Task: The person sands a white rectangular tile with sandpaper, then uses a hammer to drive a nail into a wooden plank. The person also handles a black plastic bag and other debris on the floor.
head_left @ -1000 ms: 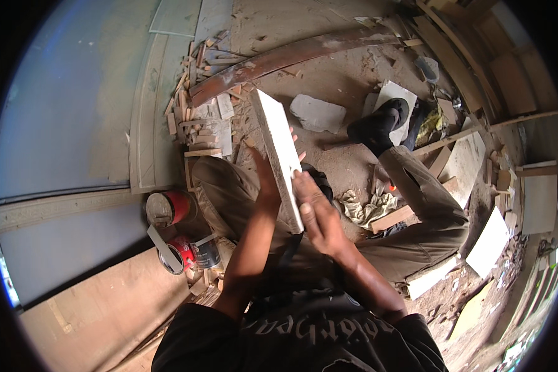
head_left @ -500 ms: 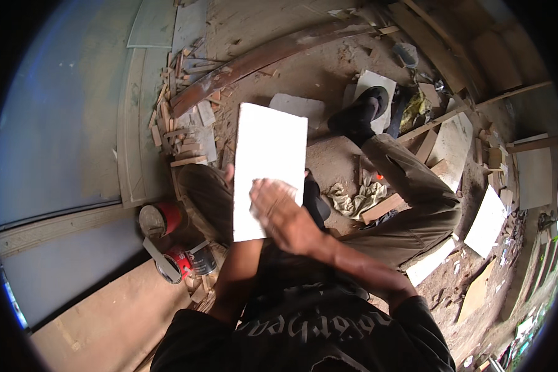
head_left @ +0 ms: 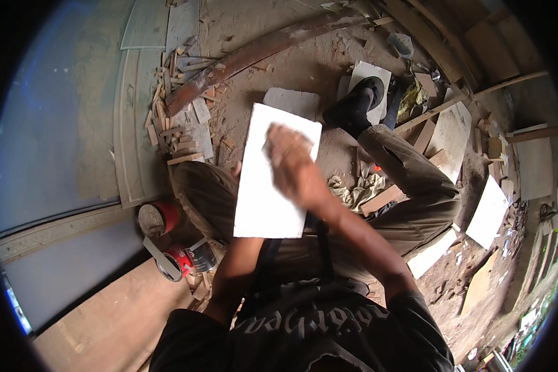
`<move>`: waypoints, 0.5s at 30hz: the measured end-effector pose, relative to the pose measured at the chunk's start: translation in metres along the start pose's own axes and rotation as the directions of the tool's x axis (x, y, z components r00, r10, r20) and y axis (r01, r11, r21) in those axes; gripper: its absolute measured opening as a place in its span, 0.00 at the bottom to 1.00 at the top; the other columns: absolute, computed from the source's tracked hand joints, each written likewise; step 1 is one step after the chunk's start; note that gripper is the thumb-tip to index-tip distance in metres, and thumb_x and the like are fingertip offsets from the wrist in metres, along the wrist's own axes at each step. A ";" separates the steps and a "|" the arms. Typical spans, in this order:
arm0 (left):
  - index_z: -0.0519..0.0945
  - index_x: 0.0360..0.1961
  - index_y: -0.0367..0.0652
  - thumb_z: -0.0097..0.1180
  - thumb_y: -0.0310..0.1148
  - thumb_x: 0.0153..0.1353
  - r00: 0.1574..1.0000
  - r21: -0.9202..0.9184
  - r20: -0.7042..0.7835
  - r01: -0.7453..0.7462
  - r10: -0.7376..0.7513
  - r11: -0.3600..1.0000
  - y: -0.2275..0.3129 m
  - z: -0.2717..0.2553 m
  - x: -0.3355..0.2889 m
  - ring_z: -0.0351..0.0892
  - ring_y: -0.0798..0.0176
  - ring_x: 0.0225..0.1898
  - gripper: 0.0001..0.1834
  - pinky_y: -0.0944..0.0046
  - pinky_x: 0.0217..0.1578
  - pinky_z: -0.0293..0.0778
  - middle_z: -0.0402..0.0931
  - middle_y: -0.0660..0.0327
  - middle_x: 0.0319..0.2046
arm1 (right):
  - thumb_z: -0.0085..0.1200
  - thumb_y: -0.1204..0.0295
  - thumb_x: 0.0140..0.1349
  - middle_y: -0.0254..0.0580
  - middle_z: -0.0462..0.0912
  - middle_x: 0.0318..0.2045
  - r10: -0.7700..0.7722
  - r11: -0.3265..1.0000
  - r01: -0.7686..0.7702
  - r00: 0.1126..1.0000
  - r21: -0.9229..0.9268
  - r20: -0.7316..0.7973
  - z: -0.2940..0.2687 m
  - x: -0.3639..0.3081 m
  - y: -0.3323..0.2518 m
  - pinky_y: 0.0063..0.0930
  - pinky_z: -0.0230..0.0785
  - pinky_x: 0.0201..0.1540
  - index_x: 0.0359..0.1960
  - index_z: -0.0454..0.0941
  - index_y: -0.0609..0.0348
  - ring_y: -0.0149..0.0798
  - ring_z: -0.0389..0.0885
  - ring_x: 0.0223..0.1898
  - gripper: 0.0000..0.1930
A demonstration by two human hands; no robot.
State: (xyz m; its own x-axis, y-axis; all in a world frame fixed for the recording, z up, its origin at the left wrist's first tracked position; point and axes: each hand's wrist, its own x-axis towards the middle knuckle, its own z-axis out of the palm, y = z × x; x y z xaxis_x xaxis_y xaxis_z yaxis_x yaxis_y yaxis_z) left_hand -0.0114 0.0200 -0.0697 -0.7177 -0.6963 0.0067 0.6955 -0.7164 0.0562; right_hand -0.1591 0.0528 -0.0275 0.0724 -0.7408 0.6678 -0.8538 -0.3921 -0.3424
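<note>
While R hand (head_left: 289, 158) lay flat on mid-frame white board (head_left: 265, 209), couldn't tell L hand (head_left: 237, 168) grip; board seemed stiff, light, best edge-held.

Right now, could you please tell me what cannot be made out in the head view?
Left hand: head view, mostly hidden behind the white board.
Right hand: head view, fingers blurred; anything under the palm is covered by it.
Underside of the white board: head view, hidden by its upper face.
Blue-grey panel: head view, cut off at left by the dark rim.
</note>
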 end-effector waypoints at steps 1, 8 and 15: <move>0.55 0.70 0.38 0.45 0.56 0.64 1.000 0.001 -0.003 -0.004 0.004 1.000 -0.003 -0.002 -0.002 0.57 0.51 0.67 0.42 0.52 0.69 0.51 0.56 0.46 0.66 | 0.36 0.74 0.69 0.68 0.72 0.55 0.134 0.990 -0.136 0.990 0.044 0.052 -0.005 0.008 0.010 0.44 0.67 0.64 0.60 0.62 0.78 0.58 0.72 0.60 0.22; 0.55 0.69 0.38 0.45 0.56 0.64 1.000 0.004 -0.013 0.018 -0.018 1.000 0.000 0.001 -0.002 0.57 0.51 0.66 0.41 0.52 0.68 0.52 0.57 0.47 0.65 | 0.46 0.70 0.62 0.58 0.65 0.65 -0.097 0.971 -0.010 0.897 0.239 0.432 -0.025 -0.027 -0.074 0.41 0.54 0.71 0.67 0.61 0.63 0.45 0.63 0.69 0.30; 0.56 0.69 0.38 0.45 0.56 0.64 0.999 0.011 -0.032 0.004 -0.004 1.000 -0.013 -0.005 -0.005 0.58 0.51 0.65 0.41 0.52 0.68 0.52 0.58 0.47 0.65 | 0.40 0.74 0.64 0.64 0.66 0.60 0.236 0.972 -0.234 0.955 -0.032 0.179 -0.020 0.014 0.024 0.42 0.62 0.67 0.59 0.61 0.77 0.53 0.70 0.61 0.23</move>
State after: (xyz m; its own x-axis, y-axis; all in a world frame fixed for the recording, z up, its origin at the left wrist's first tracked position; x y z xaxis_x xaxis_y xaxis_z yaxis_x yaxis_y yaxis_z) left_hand -0.0168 0.0325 -0.0751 -0.7188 -0.6948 -0.0253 0.6922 -0.7185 0.0671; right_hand -0.1892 0.0437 -0.0135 -0.0403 -0.8977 0.4387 -0.8628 -0.1902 -0.4683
